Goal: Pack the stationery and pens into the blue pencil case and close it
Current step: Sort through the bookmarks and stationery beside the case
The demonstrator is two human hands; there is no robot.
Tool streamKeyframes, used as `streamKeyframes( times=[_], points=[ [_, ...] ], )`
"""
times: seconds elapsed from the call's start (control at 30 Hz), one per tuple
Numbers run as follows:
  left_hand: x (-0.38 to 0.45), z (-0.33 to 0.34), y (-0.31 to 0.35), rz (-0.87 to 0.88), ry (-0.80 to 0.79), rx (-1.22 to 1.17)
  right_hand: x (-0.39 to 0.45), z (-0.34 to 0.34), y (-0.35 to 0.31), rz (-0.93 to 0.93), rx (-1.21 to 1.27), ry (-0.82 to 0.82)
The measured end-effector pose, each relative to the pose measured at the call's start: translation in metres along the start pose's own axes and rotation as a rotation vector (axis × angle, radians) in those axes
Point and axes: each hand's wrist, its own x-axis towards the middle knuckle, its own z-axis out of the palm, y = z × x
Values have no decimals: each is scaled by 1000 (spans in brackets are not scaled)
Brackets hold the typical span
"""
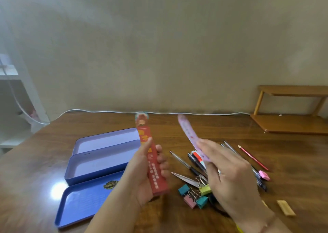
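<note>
On wooden desk (53, 161), blue pencil case (99, 163) lies open; fingers grip red ruler (154, 163), pink ruler (190, 135).

Motion blur smears the pink ruler (188, 135) in the right hand (229, 176), its markings unreadable. That hand covers part of the pens (186, 163) and binder clips (193, 195). The left hand (143, 177) hides the blue lid's (79, 202) near corner. Print on the red bookmark (154, 163) is perhaps text, too soft to read.
</note>
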Motion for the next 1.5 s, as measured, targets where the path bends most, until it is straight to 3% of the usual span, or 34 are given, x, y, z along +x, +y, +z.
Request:
streamKeyframes(
  times=[0.07, 0.17, 0.27, 0.43, 0.57, 0.73, 0.9, 0.97, 1.07, 1.13, 1.23, 1.33, 1.4, 1.5],
  points=[
    [-2, 11, -14, -70, -44, 26, -2, 7, -8, -103, -86, -1],
    [-7, 21, -23, -103, -32, 44, -10, 26, -18, -271, -206, -221],
    [-9, 20, -23, -26, 56, 125, -14, 30, -17, -293, -226, -406],
    [-15, 24, -25, -120, 2, 143, -6, 18, -15, -375, -42, -249],
    [-12, 21, -21, -118, -78, 74, -4, 10, -17, -429, -103, -287],
    [-9, 15, -27, -160, -102, 76, -3, 12, -16, -466, -153, -197],
    [-7, 18, -27, -107, -65, 87, -3, 13, -16, -408, -98, -236],
    [-5, 18, -27, -39, -11, 112, -4, 10, -21, -285, 22, -210],
    [-7, 16, -29, 89, 9, 513, 1, -1, -24, 103, 339, -76],
    [-13, 19, -30, 113, -115, 869, 8, -12, -16, 335, 522, -3],
    [-20, 20, -26, 33, -294, 1341, 16, -35, 4, 415, 547, 73],
    [-29, 19, -13, -74, -348, 1244, 16, -49, 16, 365, 410, -64],
    [-32, 14, 0, -42, -353, 1121, 13, -49, 23, 381, 407, -190],
    [-28, -2, 17, 110, -329, 892, 11, -44, 30, 507, 347, -112]
  ],
)
